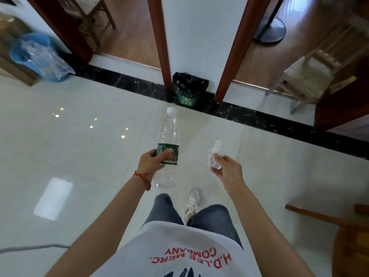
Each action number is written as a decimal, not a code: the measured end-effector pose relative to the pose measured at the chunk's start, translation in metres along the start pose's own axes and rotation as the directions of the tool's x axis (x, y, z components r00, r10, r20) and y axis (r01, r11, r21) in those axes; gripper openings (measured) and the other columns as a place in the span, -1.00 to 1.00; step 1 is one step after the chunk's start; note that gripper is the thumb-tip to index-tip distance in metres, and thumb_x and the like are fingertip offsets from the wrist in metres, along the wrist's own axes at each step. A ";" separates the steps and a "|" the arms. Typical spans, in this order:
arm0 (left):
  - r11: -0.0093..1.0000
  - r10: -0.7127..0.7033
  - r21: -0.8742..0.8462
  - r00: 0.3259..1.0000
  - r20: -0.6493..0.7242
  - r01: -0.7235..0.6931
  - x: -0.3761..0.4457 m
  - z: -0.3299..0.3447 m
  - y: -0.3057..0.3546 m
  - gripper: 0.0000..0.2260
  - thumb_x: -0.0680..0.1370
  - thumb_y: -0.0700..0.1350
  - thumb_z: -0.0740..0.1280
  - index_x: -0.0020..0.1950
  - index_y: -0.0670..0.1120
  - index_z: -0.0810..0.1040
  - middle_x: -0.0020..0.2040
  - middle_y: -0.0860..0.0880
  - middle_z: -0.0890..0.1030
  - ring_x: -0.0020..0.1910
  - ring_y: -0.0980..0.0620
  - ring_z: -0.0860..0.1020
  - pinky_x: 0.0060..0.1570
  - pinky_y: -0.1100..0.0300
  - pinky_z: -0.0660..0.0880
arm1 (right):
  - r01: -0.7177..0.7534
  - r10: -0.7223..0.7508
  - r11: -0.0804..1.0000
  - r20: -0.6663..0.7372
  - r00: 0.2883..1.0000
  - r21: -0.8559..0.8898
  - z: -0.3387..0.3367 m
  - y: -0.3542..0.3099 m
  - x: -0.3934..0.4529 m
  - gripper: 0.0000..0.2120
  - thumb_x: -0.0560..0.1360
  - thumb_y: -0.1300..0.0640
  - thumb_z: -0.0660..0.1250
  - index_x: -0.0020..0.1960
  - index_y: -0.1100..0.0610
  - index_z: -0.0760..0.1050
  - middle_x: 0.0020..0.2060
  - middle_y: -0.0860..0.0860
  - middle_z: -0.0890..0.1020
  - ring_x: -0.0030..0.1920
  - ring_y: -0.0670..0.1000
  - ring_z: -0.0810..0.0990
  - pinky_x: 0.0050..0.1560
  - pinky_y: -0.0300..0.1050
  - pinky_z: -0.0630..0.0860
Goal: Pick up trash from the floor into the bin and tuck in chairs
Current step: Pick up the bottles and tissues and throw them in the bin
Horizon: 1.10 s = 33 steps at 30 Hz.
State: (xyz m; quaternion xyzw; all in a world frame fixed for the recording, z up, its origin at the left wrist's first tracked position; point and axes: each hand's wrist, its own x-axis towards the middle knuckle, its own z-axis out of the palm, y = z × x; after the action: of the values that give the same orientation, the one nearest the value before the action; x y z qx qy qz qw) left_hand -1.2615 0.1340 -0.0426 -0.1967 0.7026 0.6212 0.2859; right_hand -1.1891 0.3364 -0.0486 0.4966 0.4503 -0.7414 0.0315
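Note:
My left hand (152,161) grips a clear plastic bottle (168,134) with a white cap and a green label, held upright over the tiled floor. My right hand (226,168) holds a crumpled white tissue (214,154) between its fingers. Ahead, against the white wall between two doorways, stands a small green bin (188,98) lined with a black bag; it is well beyond both hands. A wooden chair (307,74) stands at the right doorway.
A blue bucket (36,56) with a clear plastic bag stands at the far left. Another wooden chair (89,19) is inside the left room, a fan base (270,31) inside the right room. A brown chair edge (327,218) shows at the lower right. A grey cable (30,247) crosses the floor lower left.

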 end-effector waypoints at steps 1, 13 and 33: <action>1.000 0.004 -0.003 1.000 0.000 -0.004 0.010 0.004 0.011 -0.94 0.43 -0.09 0.39 -0.19 -0.06 0.56 -0.16 -0.09 0.62 -0.10 -0.03 0.57 -0.03 0.15 0.51 | 0.002 -0.002 1.000 0.001 1.000 -0.003 0.006 -0.012 0.008 -0.94 0.43 0.24 0.38 -0.18 0.25 0.55 -0.15 0.11 0.62 -0.12 0.03 0.60 -0.33 -0.26 0.57; 0.999 -0.048 -0.023 0.999 0.026 0.048 0.177 0.021 0.115 -0.86 0.44 -0.07 0.39 -0.08 -0.10 0.57 -0.12 -0.10 0.64 -0.07 -0.02 0.59 -0.08 0.19 0.51 | -0.034 0.034 0.999 -0.035 0.999 0.005 0.101 -0.118 0.133 -0.91 0.45 0.25 0.35 -0.20 0.28 0.52 -0.18 0.11 0.60 -0.17 0.00 0.57 -0.32 -0.28 0.58; 0.979 -0.176 -0.115 0.983 -0.055 0.169 0.395 0.062 0.207 -0.90 0.44 -0.09 0.38 -0.12 -0.10 0.57 -0.11 -0.12 0.63 -0.06 -0.06 0.58 0.04 0.09 0.52 | -0.130 0.130 0.986 -0.003 0.991 -0.100 0.221 -0.223 0.344 -0.91 0.45 0.21 0.35 -0.12 0.24 0.56 -0.17 0.12 0.59 -0.18 0.00 0.56 -0.22 -0.19 0.56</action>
State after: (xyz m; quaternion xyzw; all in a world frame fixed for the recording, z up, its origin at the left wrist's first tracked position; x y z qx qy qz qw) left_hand -1.6822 0.2571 -0.1446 -0.2924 0.6566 0.6251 0.3043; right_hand -1.6295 0.4519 -0.1479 0.5214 0.4534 -0.7151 0.1056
